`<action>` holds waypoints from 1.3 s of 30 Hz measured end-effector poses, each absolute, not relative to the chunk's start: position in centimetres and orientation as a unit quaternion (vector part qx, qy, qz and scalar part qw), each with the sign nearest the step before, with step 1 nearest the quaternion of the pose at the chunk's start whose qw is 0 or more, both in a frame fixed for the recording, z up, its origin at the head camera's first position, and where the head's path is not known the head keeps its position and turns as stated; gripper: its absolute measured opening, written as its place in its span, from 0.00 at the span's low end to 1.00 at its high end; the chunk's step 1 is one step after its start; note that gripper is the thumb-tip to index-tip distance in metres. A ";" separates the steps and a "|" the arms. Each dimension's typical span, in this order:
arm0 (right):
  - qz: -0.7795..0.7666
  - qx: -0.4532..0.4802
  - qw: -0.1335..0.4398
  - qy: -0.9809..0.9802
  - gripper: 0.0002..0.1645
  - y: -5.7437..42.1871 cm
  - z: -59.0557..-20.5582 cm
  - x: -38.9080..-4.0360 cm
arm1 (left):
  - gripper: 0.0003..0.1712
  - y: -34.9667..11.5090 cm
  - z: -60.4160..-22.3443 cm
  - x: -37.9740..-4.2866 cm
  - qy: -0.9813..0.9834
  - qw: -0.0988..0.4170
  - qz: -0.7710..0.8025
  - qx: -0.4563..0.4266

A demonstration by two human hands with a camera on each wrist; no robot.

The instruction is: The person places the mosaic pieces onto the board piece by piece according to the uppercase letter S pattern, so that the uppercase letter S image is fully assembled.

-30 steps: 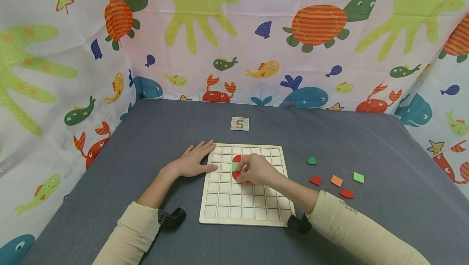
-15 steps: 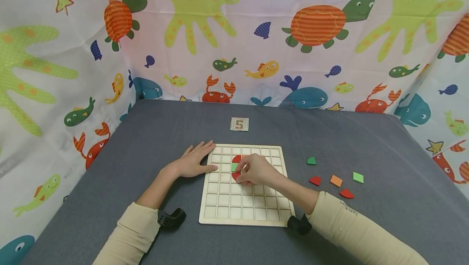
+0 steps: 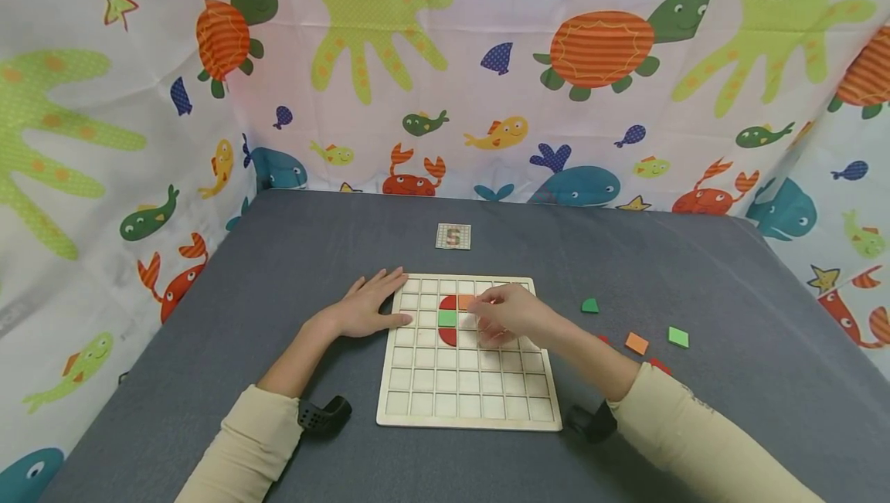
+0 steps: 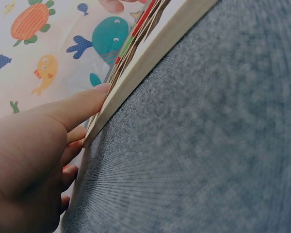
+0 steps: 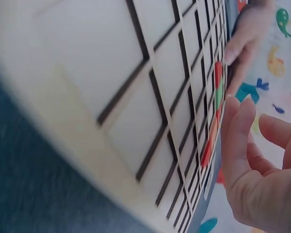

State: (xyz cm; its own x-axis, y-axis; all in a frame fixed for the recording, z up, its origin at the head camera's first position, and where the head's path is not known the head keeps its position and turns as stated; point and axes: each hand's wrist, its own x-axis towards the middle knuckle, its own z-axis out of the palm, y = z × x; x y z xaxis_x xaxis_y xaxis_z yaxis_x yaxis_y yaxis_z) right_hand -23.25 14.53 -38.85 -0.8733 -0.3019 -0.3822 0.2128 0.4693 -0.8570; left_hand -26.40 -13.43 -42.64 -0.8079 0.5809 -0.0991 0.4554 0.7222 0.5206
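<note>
A pale wooden grid board [image 3: 417, 404] lies on the grey cloth. My left hand [image 3: 365, 308] rests along its upper left edge, fingers spread; in the left wrist view the thumb [image 4: 85, 107] touches the rim. On the board sit an upper red quarter-round piece [image 3: 448, 302], an orange square [image 3: 465, 301], a light green square [image 3: 447, 318] and a lower red quarter-round piece [image 3: 448, 337]. My right hand [image 3: 511, 311] hovers over the grid just right of them, fingers loosely bent and holding nothing. Another red piece [image 5: 206, 154] shows in the right wrist view; in the head view the hand covers it.
Right of the board lie a dark green quarter-round [image 3: 589, 306], an orange square [image 3: 636, 344], a light green square [image 3: 678, 337] and red pieces partly behind the right forearm. A small pattern card [image 3: 453, 236] lies beyond the board. A printed curtain [image 3: 459, 155] surrounds the table.
My right hand has let go of the lower red quarter-round piece and moved right, uncovering it and the green and orange squares. The left hand has stayed in place.
</note>
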 end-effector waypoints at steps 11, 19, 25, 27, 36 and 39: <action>-0.530 -0.007 0.256 0.808 0.27 18.6 -37.2 -24.0 | 0.46 -13.4 -42.8 -26.5 0.920 0.126 0.246 0.279; -0.555 0.025 0.251 0.792 0.32 21.0 -36.4 -24.9 | 0.46 -13.4 -42.7 -26.5 0.919 0.131 0.247 0.278; -0.553 0.027 0.255 0.793 0.34 23.0 -36.4 -25.0 | 0.47 -13.4 -42.7 -26.5 0.918 0.132 0.247 0.280; -0.553 0.026 0.257 0.792 0.34 23.7 -36.6 -24.9 | 0.47 -13.3 -42.6 -26.4 0.919 0.133 0.246 0.279; -0.557 0.021 0.262 0.788 0.37 26.0 -37.2 -23.6 | 0.47 -13.3 -42.7 -26.5 0.918 0.132 0.246 0.282; -0.563 0.014 0.265 0.783 0.37 26.5 -37.6 -23.2 | 0.47 -13.4 -42.7 -26.5 0.918 0.131 0.246 0.282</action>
